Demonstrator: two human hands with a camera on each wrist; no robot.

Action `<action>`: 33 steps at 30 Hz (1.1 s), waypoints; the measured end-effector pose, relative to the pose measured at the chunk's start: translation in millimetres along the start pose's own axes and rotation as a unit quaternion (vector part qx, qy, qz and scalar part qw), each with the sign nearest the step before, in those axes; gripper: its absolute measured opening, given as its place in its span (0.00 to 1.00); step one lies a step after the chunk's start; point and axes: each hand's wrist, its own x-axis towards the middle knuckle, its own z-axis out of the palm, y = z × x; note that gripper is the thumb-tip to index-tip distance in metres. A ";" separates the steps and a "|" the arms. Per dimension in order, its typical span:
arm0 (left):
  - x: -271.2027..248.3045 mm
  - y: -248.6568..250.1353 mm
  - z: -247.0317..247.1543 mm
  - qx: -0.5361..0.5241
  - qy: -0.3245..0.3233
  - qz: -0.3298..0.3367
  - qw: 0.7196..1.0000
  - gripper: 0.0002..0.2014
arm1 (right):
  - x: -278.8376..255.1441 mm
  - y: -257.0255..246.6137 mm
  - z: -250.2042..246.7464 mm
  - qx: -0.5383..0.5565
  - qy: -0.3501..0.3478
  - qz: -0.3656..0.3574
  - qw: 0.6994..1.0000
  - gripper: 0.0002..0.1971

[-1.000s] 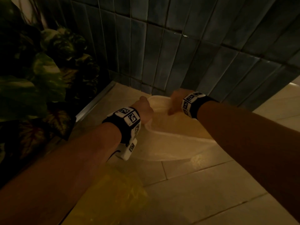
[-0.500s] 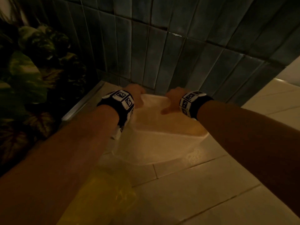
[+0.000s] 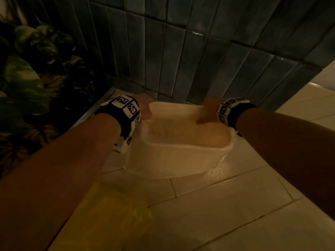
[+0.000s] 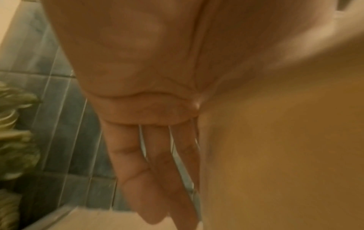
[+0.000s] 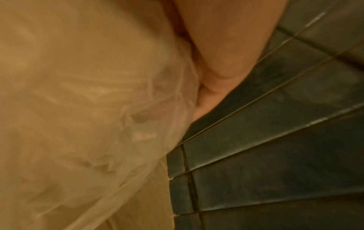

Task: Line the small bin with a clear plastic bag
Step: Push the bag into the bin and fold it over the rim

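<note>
A small cream bin (image 3: 181, 156) stands on the floor tiles against the dark tiled wall. The clear plastic bag (image 3: 223, 159) lies inside it and is folded over its rim, with loose film hanging down the outer wall. My left hand (image 3: 144, 107) is at the far left corner of the rim. In the left wrist view its fingers (image 4: 149, 171) lie straight down the bin's outside (image 4: 275, 155) over the film. My right hand (image 3: 208, 111) straddles the far right rim, thumb inside, fingers outside. The right wrist view shows crumpled bag film (image 5: 88, 109) against those fingers (image 5: 212, 87).
The dark teal wall (image 3: 199, 60) stands right behind the bin. Leafy plants (image 3: 32, 78) fill the left side behind a metal floor strip. A yellowish translucent bag (image 3: 112, 214) lies on the pale floor tiles under my left forearm.
Both hands have spread apart along the far rim, carrying the bag's edge outward and down over it. The bag now sits taut around the bin's mouth.
</note>
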 end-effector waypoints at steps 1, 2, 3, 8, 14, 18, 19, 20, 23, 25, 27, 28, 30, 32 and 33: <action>-0.2 1.1 -2.1 -0.006 0.006 0.012 1.000 0.28 | -3.1 3.5 -1.8 0.017 -0.001 -0.003 1.000 0.43; -1.2 2.6 -3.7 -0.014 0.016 0.019 1.000 0.29 | -7.6 7.7 -4.4 0.035 0.001 -0.011 0.999 0.43; -1.1 3.7 -4.8 -0.025 0.028 0.023 0.999 0.30 | -13.0 10.8 -7.3 0.049 0.003 -0.015 0.999 0.43; 4.2 1.4 2.6 0.006 0.028 0.004 1.000 0.26 | -19.8 20.0 1.6 0.036 0.002 0.024 0.999 0.46; -1.1 1.6 4.8 0.000 0.011 -0.006 1.000 0.24 | -19.8 21.1 17.2 0.110 0.025 0.053 0.992 0.35; -10.9 3.8 1.1 -0.059 0.027 0.003 0.998 0.32 | -31.6 19.6 3.2 0.085 0.018 0.008 0.996 0.38; -14.7 3.6 -1.2 -0.089 0.038 0.015 0.995 0.35 | -36.1 18.7 -8.7 0.070 0.034 -0.009 0.997 0.36; -20.3 4.6 -4.0 -0.108 0.051 0.032 0.992 0.38 | -41.6 17.0 -22.2 0.049 0.055 -0.022 0.997 0.33; -40.2 11.1 -8.8 -0.083 0.052 0.082 0.992 0.47 | -58.5 -0.7 -59.0 0.009 0.107 -0.081 0.991 0.19; -52.8 16.7 -7.2 -0.044 0.019 0.113 0.992 0.54 | -64.4 -28.1 -67.2 -0.004 0.079 -0.159 0.984 0.12; -55.4 19.4 -1.4 0.001 -0.017 0.137 0.990 0.59 | -65.6 -61.9 -60.0 -0.006 0.019 -0.234 0.972 0.10; -56.6 21.3 -0.1 0.035 -0.033 0.134 0.990 0.61 | -62.0 -76.9 -51.2 -0.011 -0.012 -0.261 0.965 0.11; -53.7 20.8 1.8 0.101 -0.051 0.122 0.986 0.69 | -49.0 -102.6 -30.9 -0.041 -0.064 -0.287 0.955 0.15; -45.4 14.6 6.6 0.137 -0.059 0.114 0.982 0.78 | -34.3 -123.2 -12.4 -0.105 -0.127 -0.285 0.944 0.19; -41.9 9.9 8.8 0.142 -0.065 0.116 0.981 0.79 | -27.9 -130.7 -5.8 -0.145 -0.162 -0.274 0.937 0.21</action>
